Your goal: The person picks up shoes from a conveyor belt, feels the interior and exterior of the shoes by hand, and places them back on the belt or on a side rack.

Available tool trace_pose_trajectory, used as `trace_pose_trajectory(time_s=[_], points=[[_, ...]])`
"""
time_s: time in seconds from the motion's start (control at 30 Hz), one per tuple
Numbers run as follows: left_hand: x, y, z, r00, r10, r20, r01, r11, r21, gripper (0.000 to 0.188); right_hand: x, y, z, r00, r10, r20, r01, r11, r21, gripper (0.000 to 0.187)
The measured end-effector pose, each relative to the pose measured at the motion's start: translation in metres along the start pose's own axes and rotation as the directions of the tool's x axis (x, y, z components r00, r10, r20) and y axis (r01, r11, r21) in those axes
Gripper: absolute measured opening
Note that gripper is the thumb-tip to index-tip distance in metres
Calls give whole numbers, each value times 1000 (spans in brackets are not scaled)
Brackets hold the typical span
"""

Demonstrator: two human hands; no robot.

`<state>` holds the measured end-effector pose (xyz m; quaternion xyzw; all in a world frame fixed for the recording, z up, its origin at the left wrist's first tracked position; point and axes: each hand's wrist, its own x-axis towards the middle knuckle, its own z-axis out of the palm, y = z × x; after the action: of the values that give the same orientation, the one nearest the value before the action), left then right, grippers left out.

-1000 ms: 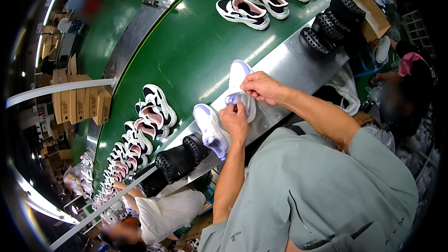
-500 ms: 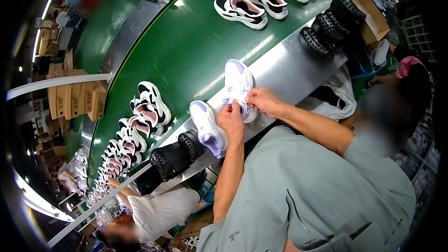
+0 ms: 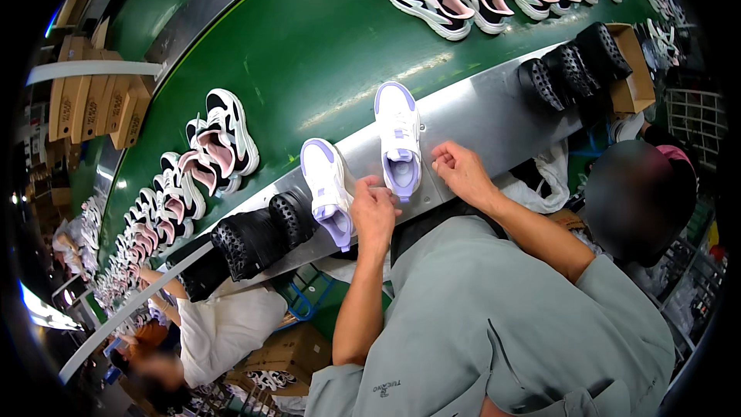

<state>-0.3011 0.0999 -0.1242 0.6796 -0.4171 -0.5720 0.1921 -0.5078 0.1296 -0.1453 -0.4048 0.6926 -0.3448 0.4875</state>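
Note:
Two white and lilac sneakers lie on the metal ledge in front of me, toes pointing away. The right sneaker (image 3: 401, 127) shows its lilac lining and laced tongue. My left hand (image 3: 374, 212) is between the heels of the pair, its fingers loosely bent and apart, with nothing seen in them. The left sneaker (image 3: 327, 177), tilted a little outward, is just beside that hand. To the right of the right sneaker, my right hand (image 3: 465, 175) hovers off it with loosely curled, parted fingers and holds nothing.
A green conveyor belt (image 3: 309, 54) runs beyond the metal ledge (image 3: 478, 116), carrying rows of black, white and pink sneakers (image 3: 224, 135). Black studded blocks (image 3: 245, 243) stand on the ledge at both sides. A co-worker in white (image 3: 228, 332) is at the left; another person (image 3: 637, 201) is at the right.
Both hands have let go of the right sneaker, where they were pinching at its laces and tongue. The left hand drew back toward me; the right moved off to the right. The view has shifted.

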Motion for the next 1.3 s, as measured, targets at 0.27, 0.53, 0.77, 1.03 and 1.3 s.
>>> trace_pose_trajectory(time_s=[0.27, 0.53, 0.77, 1.03, 1.3], points=[[-16, -28, 4, 994, -106, -2, 99, 934, -343, 20, -7, 1, 19, 991, 137, -1, -137, 990, 15, 22], [-92, -20, -48, 817, 576, -14, -393, 574, 719, 29, -2, -25, 20, 999, 29, 24, -27, 995, -91, 34], [-47, -50, -57, 779, 616, 117, -441, 405, 801, 41, 11, -16, 28, 955, -274, 117, 298, 891, -342, 36], [-17, -5, -3, 775, 574, 265, -573, 462, 677, 42, 20, -1, 47, 932, -362, 35, 353, 877, -326, 35], [52, -2, -23, 697, 594, 402, -587, 150, 796, 25, -44, -132, -45, 844, -365, 393, 386, 922, 26, 25]])
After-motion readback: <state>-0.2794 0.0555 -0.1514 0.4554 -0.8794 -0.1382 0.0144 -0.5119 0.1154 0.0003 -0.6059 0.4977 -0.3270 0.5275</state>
